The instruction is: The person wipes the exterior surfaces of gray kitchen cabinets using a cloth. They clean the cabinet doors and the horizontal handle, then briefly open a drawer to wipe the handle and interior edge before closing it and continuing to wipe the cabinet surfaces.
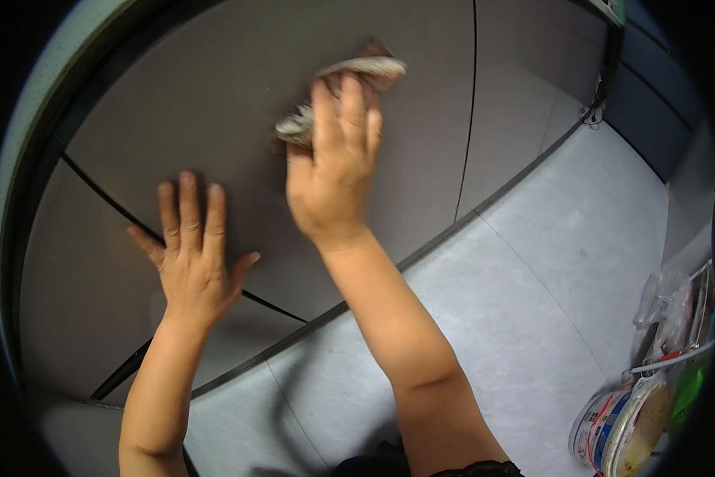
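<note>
A large grey-brown panel front (238,87), split by dark seams, fills the upper left. My right hand (334,167) presses a crumpled cloth (373,67) against it, fingers over the cloth. The cloth, pinkish-brown with pale edges, bunches out on both sides of the fingers and is slightly blurred. To the lower left, my left hand (194,246) lies flat on the panel with its fingers spread, across a diagonal dark seam. Nothing is in that hand.
Pale grey floor tiles (524,270) meet the panel's dark lower edge. A round white-and-blue bucket (600,429) stands at the lower right beside clear plastic bags (664,310). Dark blue panels (652,87) rise at the upper right, with thin wires (594,115) near the corner.
</note>
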`<state>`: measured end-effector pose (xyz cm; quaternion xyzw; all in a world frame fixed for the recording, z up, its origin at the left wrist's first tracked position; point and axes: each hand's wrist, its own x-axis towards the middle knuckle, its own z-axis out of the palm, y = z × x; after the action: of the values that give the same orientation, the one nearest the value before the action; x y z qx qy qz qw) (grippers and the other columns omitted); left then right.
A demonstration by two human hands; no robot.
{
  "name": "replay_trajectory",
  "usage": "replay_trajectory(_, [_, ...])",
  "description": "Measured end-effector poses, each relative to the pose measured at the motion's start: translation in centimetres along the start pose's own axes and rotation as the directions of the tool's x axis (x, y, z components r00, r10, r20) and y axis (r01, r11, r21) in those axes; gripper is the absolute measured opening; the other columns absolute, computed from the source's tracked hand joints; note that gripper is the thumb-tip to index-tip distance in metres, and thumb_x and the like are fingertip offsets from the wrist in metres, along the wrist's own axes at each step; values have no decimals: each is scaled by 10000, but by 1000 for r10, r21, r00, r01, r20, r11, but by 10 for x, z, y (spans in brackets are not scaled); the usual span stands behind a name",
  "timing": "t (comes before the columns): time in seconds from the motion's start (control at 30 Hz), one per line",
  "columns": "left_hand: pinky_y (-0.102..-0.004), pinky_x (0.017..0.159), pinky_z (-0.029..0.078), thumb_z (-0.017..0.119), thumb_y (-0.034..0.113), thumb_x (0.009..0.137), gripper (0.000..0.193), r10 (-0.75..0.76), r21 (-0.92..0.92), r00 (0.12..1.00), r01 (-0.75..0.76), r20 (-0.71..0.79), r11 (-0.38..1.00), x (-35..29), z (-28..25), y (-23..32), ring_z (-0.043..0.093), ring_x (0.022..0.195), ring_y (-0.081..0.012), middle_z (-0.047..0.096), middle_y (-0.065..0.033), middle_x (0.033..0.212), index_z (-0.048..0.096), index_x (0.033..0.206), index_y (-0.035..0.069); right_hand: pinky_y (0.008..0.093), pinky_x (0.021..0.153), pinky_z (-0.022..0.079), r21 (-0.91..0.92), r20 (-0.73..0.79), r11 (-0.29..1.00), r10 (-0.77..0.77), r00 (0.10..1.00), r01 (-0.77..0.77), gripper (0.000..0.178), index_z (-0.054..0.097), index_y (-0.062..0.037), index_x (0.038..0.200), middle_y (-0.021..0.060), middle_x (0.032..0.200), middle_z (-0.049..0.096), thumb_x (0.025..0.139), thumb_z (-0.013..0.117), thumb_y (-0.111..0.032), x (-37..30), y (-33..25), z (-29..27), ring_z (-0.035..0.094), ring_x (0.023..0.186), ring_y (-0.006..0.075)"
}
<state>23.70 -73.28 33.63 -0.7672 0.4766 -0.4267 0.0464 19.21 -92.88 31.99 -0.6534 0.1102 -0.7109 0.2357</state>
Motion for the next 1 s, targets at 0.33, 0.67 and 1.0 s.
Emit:
replay_trajectory(0.33, [-658, 1092, -157, 864, 370, 666, 1154, 15, -7, 1000, -16, -3, 1000, 9, 15, 7, -53, 1508, -378, 48, -150, 1642, 178, 1573, 172, 391, 1166, 253, 14, -81, 542, 838, 539, -841, 536, 378, 23, 1455, 225, 1579, 238, 965, 441, -185, -245, 145, -42, 263, 1457, 347])
replay_trajectory(0.67, [-669, 1094, -138, 858, 384, 668, 1135, 23, 6, 1000, -23, 6, 1000, 3, 21, 4, -25, 1509, -381, 79, -155, 1638, 203, 1567, 162, 483, 1130, 262, -50, -40, 989, -140, 989, 138, 484, 556, 20, 1299, 266, 1445, 431, 839, 585, -129, 42, 31, 2, 404, 1330, 432])
replay_trajectory(1.0, [-632, 1111, -161, 854, 361, 679, 1114, 29, -10, 1000, -29, -13, 1000, 14, 17, 9, -23, 1509, -381, 95, -156, 1636, 208, 1566, 168, 423, 1084, 373, 142, -310, 745, 658, 686, -651, 450, 484, 82, 1342, 213, 1526, 341, 970, 502, -172, -152, 179, -37, 422, 1345, 361])
